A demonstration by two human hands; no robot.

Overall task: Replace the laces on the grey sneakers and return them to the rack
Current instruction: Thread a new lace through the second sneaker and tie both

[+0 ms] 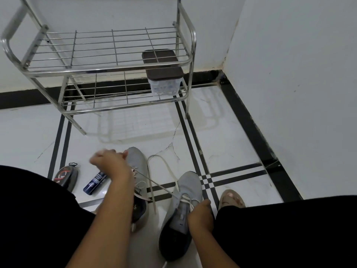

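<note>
Left hand: your left hand [110, 161] is raised over the toe of the left sneaker [138, 167], blurred, with its fingers [120, 154] curled round the end of a white lace [154, 183] that runs taut down to the right sneaker.
Right hand: your right hand [201, 217] rests at the collar of the right sneaker [183, 206], its fingers curled on the shoe's edge beside the eyelets.
Sneakers: both grey shoes lie on the floor [222, 144] between your knees, toes pointing toward the rack, side by side and apart.
Laces: the left sneaker is laced; a loose loop of white lace lies on the floor between the two toes, and one strand hangs down past the left shoe's side.
Rack: the metal rack [108, 64] stands against the wall ahead, two wire shelves showing.
Box: a clear box with a brown lid [164, 68] sits at the right end of the lower shelf.
Other items: a dark oval case [66, 176] and a blue tube [94, 183] lie on the floor to your left, near each other.
Foot: your bare foot in a sandal [231, 199] shows just right of the right sneaker.
</note>
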